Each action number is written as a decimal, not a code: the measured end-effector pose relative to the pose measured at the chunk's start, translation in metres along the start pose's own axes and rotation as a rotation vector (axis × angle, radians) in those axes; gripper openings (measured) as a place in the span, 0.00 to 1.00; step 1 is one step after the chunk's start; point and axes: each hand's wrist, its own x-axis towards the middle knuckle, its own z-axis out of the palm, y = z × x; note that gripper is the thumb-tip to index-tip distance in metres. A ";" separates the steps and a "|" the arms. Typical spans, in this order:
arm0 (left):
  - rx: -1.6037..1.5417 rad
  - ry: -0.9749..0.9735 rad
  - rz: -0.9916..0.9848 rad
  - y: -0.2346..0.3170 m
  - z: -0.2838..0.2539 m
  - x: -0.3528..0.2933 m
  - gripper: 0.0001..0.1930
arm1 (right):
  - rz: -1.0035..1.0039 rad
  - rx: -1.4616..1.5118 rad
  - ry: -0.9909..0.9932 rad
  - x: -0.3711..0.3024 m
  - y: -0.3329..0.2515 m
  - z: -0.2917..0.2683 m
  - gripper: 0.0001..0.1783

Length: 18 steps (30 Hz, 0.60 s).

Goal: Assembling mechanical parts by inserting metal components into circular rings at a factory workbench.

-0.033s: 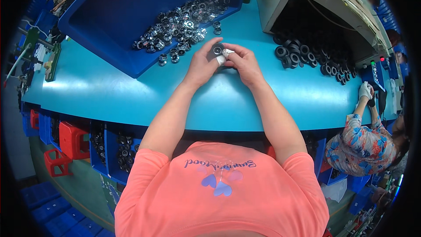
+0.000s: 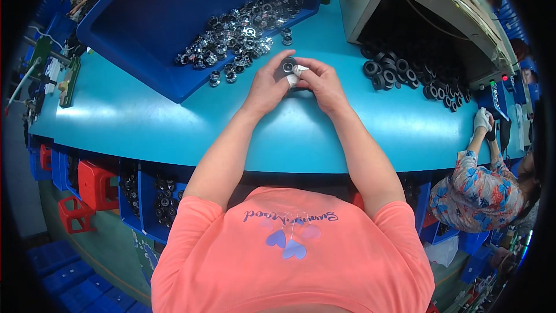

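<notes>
Across a smooth blue-green table point(image 2: 145, 127), shiny silver round parts point(image 2: 221, 50) lie in a blue plastic bin point(image 2: 145, 17) at far left, and black rings point(image 2: 401, 66) are heaped far right. Between them, the left hand point(image 2: 267, 88) and right hand point(image 2: 328, 88) pinch a small round black piece point(image 2: 288, 65) with a shiny pale middle. White covers point(image 2: 292, 80) wrap some fingertips. Almost nothing has changed since the earlier picture. Dark curly writing point(image 2: 289, 216) sits upside down on the pink cloth shirt point(image 2: 231, 261), near purple hearts point(image 2: 294, 249).
</notes>
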 end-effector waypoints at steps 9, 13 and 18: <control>0.070 -0.036 0.062 0.009 0.004 -0.004 0.25 | -0.003 0.090 -0.042 0.006 0.011 -0.001 0.26; 0.082 -0.013 0.080 0.003 0.003 -0.005 0.25 | -0.031 0.135 -0.075 0.003 0.008 -0.001 0.32; 0.088 0.043 0.101 0.000 0.003 -0.003 0.25 | 0.029 0.228 -0.086 0.005 0.002 -0.004 0.34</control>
